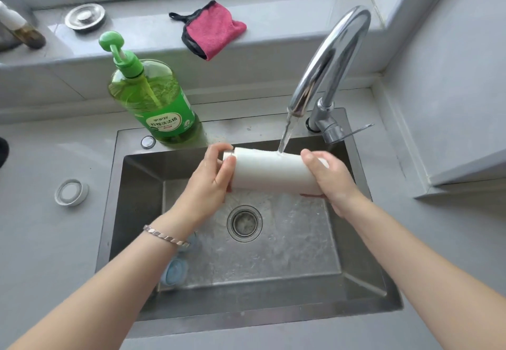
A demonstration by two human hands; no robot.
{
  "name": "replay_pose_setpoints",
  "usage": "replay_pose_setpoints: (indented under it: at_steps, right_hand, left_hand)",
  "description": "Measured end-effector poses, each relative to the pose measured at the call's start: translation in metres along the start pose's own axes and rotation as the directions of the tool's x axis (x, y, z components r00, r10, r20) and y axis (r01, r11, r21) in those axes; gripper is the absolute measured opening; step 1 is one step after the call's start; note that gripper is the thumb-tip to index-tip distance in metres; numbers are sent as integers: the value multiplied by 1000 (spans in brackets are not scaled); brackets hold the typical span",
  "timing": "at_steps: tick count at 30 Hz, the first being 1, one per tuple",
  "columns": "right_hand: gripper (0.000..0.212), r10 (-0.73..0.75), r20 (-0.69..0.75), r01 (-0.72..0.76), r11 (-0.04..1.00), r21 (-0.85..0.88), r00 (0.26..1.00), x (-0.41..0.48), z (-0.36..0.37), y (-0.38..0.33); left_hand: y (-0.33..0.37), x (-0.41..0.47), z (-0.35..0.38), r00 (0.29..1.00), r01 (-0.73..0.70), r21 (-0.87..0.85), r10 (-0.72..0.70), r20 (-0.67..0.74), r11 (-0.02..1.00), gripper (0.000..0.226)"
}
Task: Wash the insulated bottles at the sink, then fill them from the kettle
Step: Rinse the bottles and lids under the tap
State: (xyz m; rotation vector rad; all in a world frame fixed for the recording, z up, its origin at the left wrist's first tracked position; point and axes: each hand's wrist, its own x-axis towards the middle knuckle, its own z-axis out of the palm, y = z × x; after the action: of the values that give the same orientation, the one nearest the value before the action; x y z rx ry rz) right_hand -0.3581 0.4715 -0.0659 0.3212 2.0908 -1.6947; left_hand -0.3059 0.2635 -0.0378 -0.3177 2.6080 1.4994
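Lying on its side above the stainless-steel sink [137, 199], a white cylindrical insulated bottle [271, 171] is held between both hands, its metal-rimmed mouth to the left. The left hand [210, 182] grips the mouth end, thumb over the top and fingers curled round the near side. The right hand [332, 177] wraps the base end, thumb on top and fingers curled underneath. A thin stream of water [286, 133] runs from the curved chrome tap [336, 48] onto the bottle's upper side, near the right thumb. A silver link bracelet [167, 236] sits on the left wrist.

Below the bottle, the basin floor is wet around the round drain strainer [244, 223]. A pale blue object [175, 270], partly hidden by the left forearm, lies in the basin's near left corner. A green pump bottle of dish soap [156, 103] stands on the sink's back rim. A round grey-white lid [71, 192] lies on the counter left of the sink. On the window ledge are a pink cloth with black trim [213, 30] and a round metal plug [85, 17].
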Motion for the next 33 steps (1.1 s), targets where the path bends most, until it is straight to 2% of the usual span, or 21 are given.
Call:
replay_pose_setpoints:
  at_steps: [2,4,6,7,9,11,13,15,16,18,21,24,26,28,30,33]
  right_hand:
    - [25,-303,-67,288,941,-179,951,-2,3,-2]
    - [31,-510,-21,492,840,-230,860,-4,11,-5]
    - [33,-642,40,634,741,-221,765,-3,21,-6]
    - [32,-644,53,641,744,-186,763,-3,27,-8]
    - [30,-506,13,507,861,-42,862,-2,38,-15]
    - [35,-188,14,183,967,177,982,4,49,-22]
    - [40,128,117,-158,940,303,985,11,58,-27]
    - [38,280,217,-347,842,412,935,12,63,-31]
    - [34,297,232,-372,816,441,926,10,65,-30]
    - [31,285,216,-351,848,398,934,7,67,-26]
    - [31,171,165,-222,900,375,971,0,69,-13]
    - [28,67,166,-135,886,443,984,-6,70,-8]
    - [29,112,174,-181,867,463,978,-6,66,-12]
    - [34,242,164,-290,851,437,956,-3,58,-19]
    - [42,357,201,-408,840,359,912,0,47,-23]
    - [41,405,362,-478,868,137,839,-2,24,-23]
  left_hand:
    - [-1,2,-1,989,133,-45,-130,71,990,27]
    - [-4,3,0,949,314,-173,-309,54,933,34]
    - [-7,1,-1,865,483,-340,-499,43,807,37]
    - [-8,0,-2,836,511,-401,-548,27,760,38]
    - [-16,-2,-5,842,456,-443,-535,-66,772,38]
    - [-22,-7,-9,875,344,-461,-457,-158,818,32]
    - [-28,-14,-13,874,305,-448,-434,-219,840,31]
    - [-33,-21,-19,856,308,-461,-454,-247,832,32]
    - [-36,-23,-21,851,302,-474,-458,-257,827,32]
    - [-39,-27,-25,850,294,-457,-449,-276,839,31]
    - [-40,-28,-24,850,297,-415,-436,-296,860,30]
    - [-38,-25,-20,858,284,-374,-409,-312,883,30]
    - [-37,-22,-17,874,255,-328,-362,-323,910,31]
    - [-37,-21,-14,898,205,-278,-293,-328,938,29]
    - [-34,-21,-12,930,129,-212,-192,-314,969,23]
    - [-20,-16,-8,962,17,-153,-58,-266,988,20]
